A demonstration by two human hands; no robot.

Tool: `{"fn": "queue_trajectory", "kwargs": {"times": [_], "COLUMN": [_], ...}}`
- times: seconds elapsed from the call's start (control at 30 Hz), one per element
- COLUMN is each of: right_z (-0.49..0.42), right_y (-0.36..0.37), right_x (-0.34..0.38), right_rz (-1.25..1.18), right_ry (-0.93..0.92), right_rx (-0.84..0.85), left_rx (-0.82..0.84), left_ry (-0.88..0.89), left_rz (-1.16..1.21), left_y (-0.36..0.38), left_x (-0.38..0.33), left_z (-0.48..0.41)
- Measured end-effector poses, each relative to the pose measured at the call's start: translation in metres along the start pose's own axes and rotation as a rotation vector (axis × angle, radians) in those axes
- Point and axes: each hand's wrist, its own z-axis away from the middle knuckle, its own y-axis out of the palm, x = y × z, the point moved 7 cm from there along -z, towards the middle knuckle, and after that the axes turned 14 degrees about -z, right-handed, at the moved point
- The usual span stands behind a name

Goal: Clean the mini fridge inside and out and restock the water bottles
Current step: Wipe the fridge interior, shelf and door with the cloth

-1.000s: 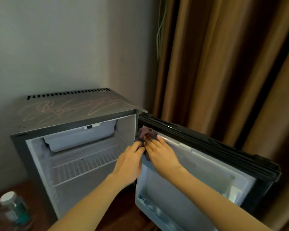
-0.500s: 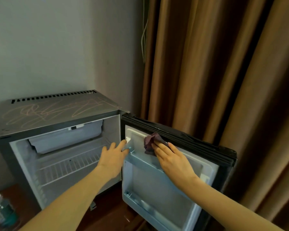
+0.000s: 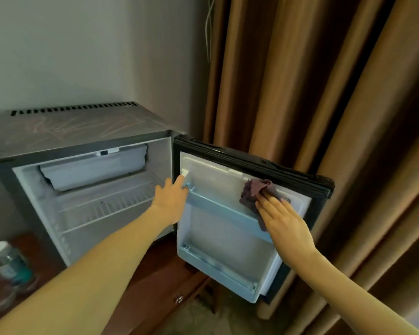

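Cloth [image 3: 253, 193]: purple, crumpled; lies under and just beyond the right fingertips, against the upper inner face of the open door [image 3: 218, 238].
Right hand [image 3: 284, 223]: fingers straight and together, pressing flat on the cloth; not curled round it.
Left hand [image 3: 171, 201]: fingers loosely extended, tips touching the hinge-side end of the door shelf [image 3: 223, 210]; holds nothing.
Mini fridge [image 3: 78, 131]: stands open, wire rack [image 3: 102, 209] inside.
Water bottle [image 3: 9, 262]: upright, left of the fridge.

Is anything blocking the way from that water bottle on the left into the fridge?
Nothing fixed. The door stands wide open and the wire shelf is bare. Only the person's left hand and forearm, reaching across the opening to the door's edge, cross the path from the water bottle.
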Motion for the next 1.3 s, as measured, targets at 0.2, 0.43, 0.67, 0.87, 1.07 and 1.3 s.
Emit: {"fn": "queue_trajectory", "kwargs": {"times": [0.2, 0.43, 0.67, 0.87, 1.07, 1.3], "right_z": [-0.056, -0.143, -0.154, -0.146, -0.148, -0.167], "right_y": [0.02, 0.06, 0.067, 0.062, 0.062, 0.089], "right_x": [0.028, 0.078, 0.075, 0.073, 0.073, 0.064], "right_rz": [-0.007, -0.067, -0.407, -0.532, -0.607, -0.656], "right_ry": [-0.186, -0.201, 0.008, 0.048, 0.116, 0.242], "right_rx": [0.013, 0.407, 0.474, 0.287, 0.17, 0.433], "left_rx": [-0.127, -0.2, -0.245, -0.266, -0.277, -0.244], "left_ry": [0.087, 0.153, 0.181, 0.192, 0.128, 0.116], "left_rz": [0.003, 0.077, 0.116, 0.146, 0.172, 0.187], "left_y": [0.006, 0.012, 0.015, 0.015, 0.012, 0.006], "left_x": [0.006, 0.014, 0.015, 0.018, 0.015, 0.014], "left_z": [-0.006, -0.008, -0.006, -0.004, -0.004, -0.001]}}
